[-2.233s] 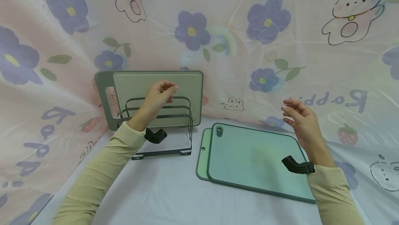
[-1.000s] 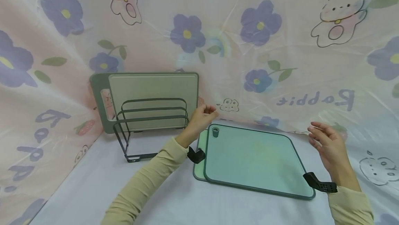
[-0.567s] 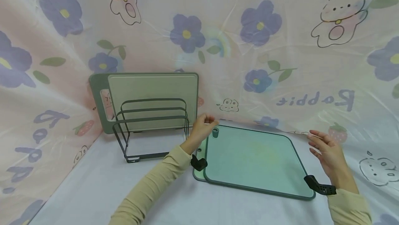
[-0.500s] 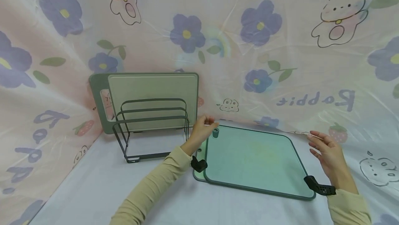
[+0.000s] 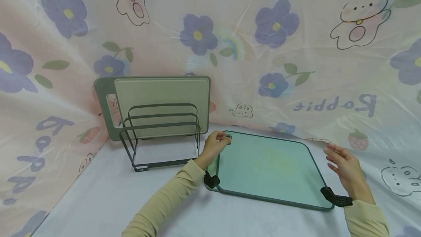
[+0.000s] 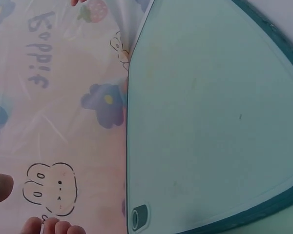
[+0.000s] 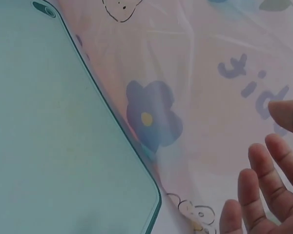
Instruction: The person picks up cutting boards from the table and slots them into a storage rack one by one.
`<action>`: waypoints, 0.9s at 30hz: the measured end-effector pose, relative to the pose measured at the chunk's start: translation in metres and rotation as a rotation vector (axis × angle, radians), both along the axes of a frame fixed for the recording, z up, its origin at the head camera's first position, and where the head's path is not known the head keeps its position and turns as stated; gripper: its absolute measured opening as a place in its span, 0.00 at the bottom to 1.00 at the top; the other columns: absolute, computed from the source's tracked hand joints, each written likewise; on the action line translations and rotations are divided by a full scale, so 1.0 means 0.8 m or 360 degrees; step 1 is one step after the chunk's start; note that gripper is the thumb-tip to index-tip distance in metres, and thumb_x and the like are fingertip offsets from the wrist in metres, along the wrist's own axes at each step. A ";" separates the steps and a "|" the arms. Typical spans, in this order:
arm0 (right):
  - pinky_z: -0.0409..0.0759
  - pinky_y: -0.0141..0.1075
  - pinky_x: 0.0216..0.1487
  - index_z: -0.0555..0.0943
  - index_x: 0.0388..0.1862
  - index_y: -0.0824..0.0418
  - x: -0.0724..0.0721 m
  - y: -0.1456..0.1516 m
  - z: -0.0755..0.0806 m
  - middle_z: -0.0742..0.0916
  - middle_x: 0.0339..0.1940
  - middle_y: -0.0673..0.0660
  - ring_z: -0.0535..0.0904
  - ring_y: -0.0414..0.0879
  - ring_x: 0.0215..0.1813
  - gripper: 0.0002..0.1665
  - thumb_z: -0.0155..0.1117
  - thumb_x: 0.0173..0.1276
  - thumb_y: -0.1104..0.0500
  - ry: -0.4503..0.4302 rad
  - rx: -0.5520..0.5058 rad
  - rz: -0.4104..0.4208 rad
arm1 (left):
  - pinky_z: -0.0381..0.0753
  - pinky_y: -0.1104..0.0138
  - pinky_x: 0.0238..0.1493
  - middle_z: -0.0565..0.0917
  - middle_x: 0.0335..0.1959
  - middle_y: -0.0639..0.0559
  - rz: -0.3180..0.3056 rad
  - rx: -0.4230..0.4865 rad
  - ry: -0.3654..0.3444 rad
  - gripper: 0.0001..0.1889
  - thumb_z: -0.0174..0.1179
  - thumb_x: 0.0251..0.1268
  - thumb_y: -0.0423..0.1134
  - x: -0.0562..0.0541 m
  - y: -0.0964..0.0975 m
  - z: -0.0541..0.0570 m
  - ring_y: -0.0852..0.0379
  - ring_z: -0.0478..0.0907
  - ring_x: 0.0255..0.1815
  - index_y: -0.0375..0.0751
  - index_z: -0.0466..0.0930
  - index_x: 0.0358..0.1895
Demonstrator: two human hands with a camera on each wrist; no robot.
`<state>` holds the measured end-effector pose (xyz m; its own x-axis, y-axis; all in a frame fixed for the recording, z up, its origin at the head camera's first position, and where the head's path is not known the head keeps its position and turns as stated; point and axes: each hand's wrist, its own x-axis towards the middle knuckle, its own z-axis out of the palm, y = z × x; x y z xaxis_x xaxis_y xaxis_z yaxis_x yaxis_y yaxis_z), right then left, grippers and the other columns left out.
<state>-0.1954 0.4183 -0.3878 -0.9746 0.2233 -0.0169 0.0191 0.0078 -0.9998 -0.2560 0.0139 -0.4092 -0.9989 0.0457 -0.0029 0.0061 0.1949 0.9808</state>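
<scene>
A teal cutting board with dark green edging lies flat, a small hole at its far left corner. Partly hidden beneath it, a light green board sticks out on the left. My left hand hovers over that holed corner, overlapping it in the head view. In the left wrist view its thumb and fingertips are apart with nothing between them, away from the board. Off the board's right end, my right hand is held with fingers spread and relaxed, holding nothing.
On the left stands a dark wire rack with several bars. Upright at its back is a grey-green cutting board with a handle slot. A patterned curtain rises behind the white tabletop.
My left hand has come from in front of the rack, right and down to the teal board's far left corner. My right hand has moved right and lower. The boards stay put.
</scene>
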 end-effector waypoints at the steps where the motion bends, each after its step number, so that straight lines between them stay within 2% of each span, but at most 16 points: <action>1: 0.76 0.26 0.35 0.79 0.44 0.44 0.000 0.002 -0.003 0.83 0.36 0.37 0.75 0.35 0.39 0.08 0.64 0.70 0.57 -0.0019 0.0009 0.0006 | 0.75 0.56 0.49 0.78 0.45 0.49 0.0007 -0.0001 -0.0003 0.17 0.63 0.65 0.41 0.000 0.000 -0.003 0.50 0.74 0.48 0.37 0.76 0.53; 8: 0.73 0.28 0.35 0.78 0.43 0.40 0.000 0.014 -0.019 0.81 0.36 0.34 0.73 0.34 0.40 0.07 0.64 0.70 0.54 -0.0184 0.0100 0.0013 | 0.75 0.55 0.50 0.77 0.46 0.46 0.0015 -0.0037 -0.0013 0.19 0.64 0.64 0.40 -0.001 0.000 -0.022 0.48 0.73 0.50 0.34 0.75 0.53; 15: 0.74 0.27 0.38 0.78 0.43 0.38 0.002 0.026 -0.032 0.79 0.37 0.32 0.71 0.33 0.42 0.05 0.62 0.71 0.50 -0.0281 0.0231 0.0069 | 0.75 0.55 0.51 0.76 0.50 0.40 0.0007 -0.0020 -0.0045 0.21 0.64 0.64 0.40 0.003 0.000 -0.041 0.46 0.73 0.51 0.31 0.74 0.55; 21: 0.75 0.28 0.40 0.73 0.47 0.38 0.000 0.036 -0.041 0.76 0.38 0.28 0.67 0.35 0.47 0.11 0.63 0.69 0.44 -0.0366 0.0379 0.0063 | 0.76 0.55 0.50 0.77 0.49 0.39 0.0025 -0.0002 -0.0063 0.20 0.64 0.64 0.38 -0.001 0.002 -0.054 0.46 0.73 0.51 0.30 0.74 0.55; 27: 0.76 0.30 0.42 0.74 0.46 0.37 -0.002 0.044 -0.051 0.79 0.36 0.28 0.69 0.35 0.46 0.11 0.65 0.68 0.44 -0.0407 0.0371 0.0078 | 0.75 0.54 0.53 0.76 0.53 0.36 0.0087 0.0047 -0.0112 0.23 0.66 0.61 0.37 -0.003 0.004 -0.065 0.43 0.72 0.53 0.29 0.74 0.55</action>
<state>-0.1968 0.4532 -0.4284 -0.9552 0.2028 -0.2157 0.2625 0.2427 -0.9339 -0.2582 0.0168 -0.4610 -0.9973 -0.0078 -0.0723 -0.0726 0.1640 0.9838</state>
